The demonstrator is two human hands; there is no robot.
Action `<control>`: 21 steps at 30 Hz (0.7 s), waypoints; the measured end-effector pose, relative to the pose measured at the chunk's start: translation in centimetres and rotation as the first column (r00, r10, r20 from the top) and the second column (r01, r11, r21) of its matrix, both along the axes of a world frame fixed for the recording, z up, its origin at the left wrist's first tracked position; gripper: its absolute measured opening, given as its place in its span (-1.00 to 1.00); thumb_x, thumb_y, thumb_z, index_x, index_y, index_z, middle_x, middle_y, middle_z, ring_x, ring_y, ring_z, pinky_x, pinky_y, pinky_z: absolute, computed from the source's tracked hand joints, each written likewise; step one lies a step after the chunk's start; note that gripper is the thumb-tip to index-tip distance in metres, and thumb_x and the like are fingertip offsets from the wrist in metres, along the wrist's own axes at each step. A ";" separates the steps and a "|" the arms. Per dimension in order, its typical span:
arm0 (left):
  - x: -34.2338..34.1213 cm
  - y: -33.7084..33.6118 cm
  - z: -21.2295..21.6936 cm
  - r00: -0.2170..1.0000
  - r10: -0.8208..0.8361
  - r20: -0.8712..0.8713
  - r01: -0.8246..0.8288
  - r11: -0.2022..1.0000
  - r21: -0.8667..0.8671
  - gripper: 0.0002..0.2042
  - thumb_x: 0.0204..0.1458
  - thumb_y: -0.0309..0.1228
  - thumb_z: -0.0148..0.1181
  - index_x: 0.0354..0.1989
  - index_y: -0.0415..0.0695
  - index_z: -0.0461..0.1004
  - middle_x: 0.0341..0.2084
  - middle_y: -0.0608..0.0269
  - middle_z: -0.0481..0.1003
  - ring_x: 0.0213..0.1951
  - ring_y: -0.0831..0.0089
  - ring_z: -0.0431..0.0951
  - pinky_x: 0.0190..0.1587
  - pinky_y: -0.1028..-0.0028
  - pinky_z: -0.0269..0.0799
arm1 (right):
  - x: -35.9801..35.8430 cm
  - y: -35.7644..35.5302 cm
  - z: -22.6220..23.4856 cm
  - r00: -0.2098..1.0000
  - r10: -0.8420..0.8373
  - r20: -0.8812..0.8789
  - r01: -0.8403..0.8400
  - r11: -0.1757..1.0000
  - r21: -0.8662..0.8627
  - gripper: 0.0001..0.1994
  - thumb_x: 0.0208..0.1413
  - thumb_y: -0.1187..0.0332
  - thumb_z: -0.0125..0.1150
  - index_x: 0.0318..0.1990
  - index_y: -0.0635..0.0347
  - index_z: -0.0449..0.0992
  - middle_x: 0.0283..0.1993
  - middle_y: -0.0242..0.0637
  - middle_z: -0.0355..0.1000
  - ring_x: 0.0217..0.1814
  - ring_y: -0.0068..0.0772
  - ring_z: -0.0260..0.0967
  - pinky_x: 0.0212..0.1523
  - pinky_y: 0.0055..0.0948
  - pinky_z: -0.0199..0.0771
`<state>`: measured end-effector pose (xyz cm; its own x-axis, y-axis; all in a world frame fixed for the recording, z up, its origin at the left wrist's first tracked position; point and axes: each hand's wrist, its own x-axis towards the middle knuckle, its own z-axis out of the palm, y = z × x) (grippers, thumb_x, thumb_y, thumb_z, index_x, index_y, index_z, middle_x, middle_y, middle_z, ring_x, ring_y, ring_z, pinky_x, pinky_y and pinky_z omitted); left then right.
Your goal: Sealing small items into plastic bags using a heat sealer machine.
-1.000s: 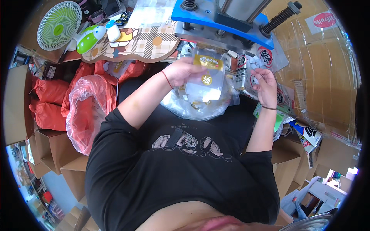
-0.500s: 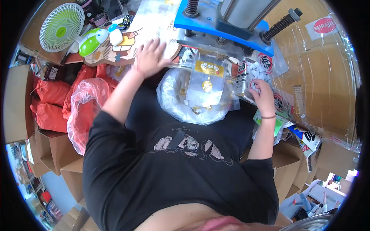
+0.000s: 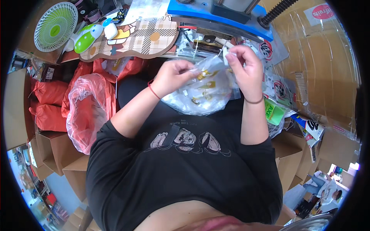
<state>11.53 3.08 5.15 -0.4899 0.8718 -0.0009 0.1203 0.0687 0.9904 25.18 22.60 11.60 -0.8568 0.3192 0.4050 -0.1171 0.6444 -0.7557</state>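
Observation:
In front of the blue press, my left hand pinches the edge of a clear plastic pouch. The pouch appears tilted, and its outline blends with the bag below. My right hand is closed with thumb and forefinger on a small white piece, close to the pouch's upper edge. Whether piece and pouch touch I cannot tell. Under both hands, a clear plastic bag sits at my lap, with gold-printed clear plastic inside it.
A scalloped checked mat lies at the far left, beside a green-and-white fan. Left of my lap hangs an open red-and-clear bag. Cardboard stands at the right. A person is in the lower right background.
My left hand has come off the mat to the pouch's edge. My right hand has left the pile of white pieces with one piece, moving left. The pouch no longer lies flat before the press.

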 end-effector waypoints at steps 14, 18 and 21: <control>2.1 2.9 -1.2 0.690 -0.157 0.707 0.178 0.983 0.045 -0.83 0.08 -0.48 0.28 -0.16 -0.23 0.58 -0.32 0.26 0.61 -0.30 0.59 0.59 -0.20 0.55 0.52 | 4.9 7.5 -2.4 0.825 -0.499 0.263 0.210 0.705 0.678 -0.77 0.19 0.36 0.15 -0.03 0.18 0.46 -0.13 -0.08 0.40 -0.13 -0.01 0.41 -0.09 -0.18 0.42; -1.8 4.8 -1.7 0.662 -0.068 0.746 0.082 0.996 0.018 -0.79 0.06 -0.53 0.28 -0.12 -0.25 0.54 -0.24 0.20 0.60 -0.21 0.52 0.61 -0.13 0.51 0.56 | 6.1 9.3 -6.7 0.786 -0.545 0.291 0.194 0.665 0.721 -0.75 0.12 0.40 0.18 -0.04 0.17 0.44 -0.05 -0.02 0.36 -0.06 0.12 0.37 -0.07 -0.09 0.39; -3.0 5.5 -2.1 0.648 -0.073 0.758 0.093 0.996 0.017 -0.71 0.06 -0.55 0.28 -0.03 -0.28 0.48 -0.16 0.15 0.58 -0.17 0.46 0.62 -0.11 0.46 0.59 | 6.5 10.2 -8.1 0.825 -0.489 0.285 0.276 0.787 0.551 -0.77 0.09 0.42 0.20 -0.09 0.20 0.45 -0.09 -0.01 0.36 -0.07 0.13 0.35 -0.06 -0.13 0.37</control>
<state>8.56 8.57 3.09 -0.2357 0.9037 -0.3574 -0.6643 0.1186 0.7380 31.64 32.75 3.47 -0.8184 0.5176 0.2497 0.4543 0.8488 -0.2707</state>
